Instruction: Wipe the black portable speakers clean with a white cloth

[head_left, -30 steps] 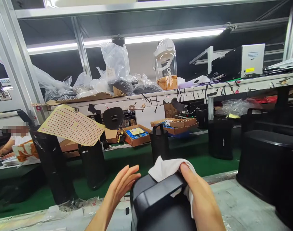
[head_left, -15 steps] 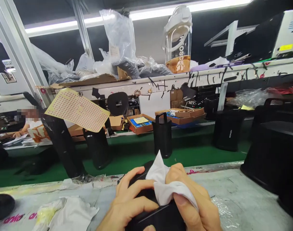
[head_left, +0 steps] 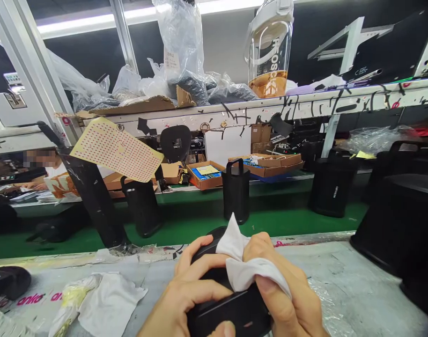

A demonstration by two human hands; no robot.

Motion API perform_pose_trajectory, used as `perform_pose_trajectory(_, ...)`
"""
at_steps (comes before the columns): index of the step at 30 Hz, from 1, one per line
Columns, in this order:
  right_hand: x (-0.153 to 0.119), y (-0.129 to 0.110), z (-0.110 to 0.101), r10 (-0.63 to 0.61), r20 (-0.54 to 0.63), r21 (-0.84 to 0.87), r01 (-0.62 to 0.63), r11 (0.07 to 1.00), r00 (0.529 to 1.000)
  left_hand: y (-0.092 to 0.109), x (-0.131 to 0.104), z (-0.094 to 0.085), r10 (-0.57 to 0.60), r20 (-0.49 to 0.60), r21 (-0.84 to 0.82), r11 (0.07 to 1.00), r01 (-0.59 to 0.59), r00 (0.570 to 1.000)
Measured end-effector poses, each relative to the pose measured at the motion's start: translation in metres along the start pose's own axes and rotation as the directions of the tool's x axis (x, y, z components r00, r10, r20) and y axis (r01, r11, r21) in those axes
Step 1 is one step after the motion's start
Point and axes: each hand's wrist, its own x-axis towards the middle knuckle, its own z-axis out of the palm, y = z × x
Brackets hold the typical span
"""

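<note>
Head view: both hands clasp a black speaker (head_left: 231, 306) lying low at the near edge of the grey workbench (head_left: 343, 285). The left hand (head_left: 186, 295) wraps its fingers over the top, where a second ago it hovered spread beside the speaker. The right hand (head_left: 284, 290) presses a white cloth (head_left: 244, 269) against the casing. The grip has closed, so wiping looks underway. More speakers stand on the green conveyor (head_left: 270, 217) beyond.
</note>
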Motion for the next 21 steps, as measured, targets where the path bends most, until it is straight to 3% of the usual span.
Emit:
perform_pose_trajectory(7,0.0,0.0,0.0,0.01,-0.006,0.006,-0.01,1.0,1.0,-0.012,0.001,-0.002,0.094,0.047,-0.136,0.987,-0.086,0.994)
perform_pose_trajectory(13,0.002,0.001,0.0,-0.015,-0.02,0.012,0.016,1.0,1.0,-0.021,0.004,-0.002,0.1,0.118,-0.122,0.989,-0.086,0.988)
perform_pose_trajectory(21,0.0,0.003,0.001,-0.005,-0.001,0.033,0.005,0.999,1.0,-0.011,0.001,-0.004,0.08,0.082,-0.136,0.988,-0.069,0.993)
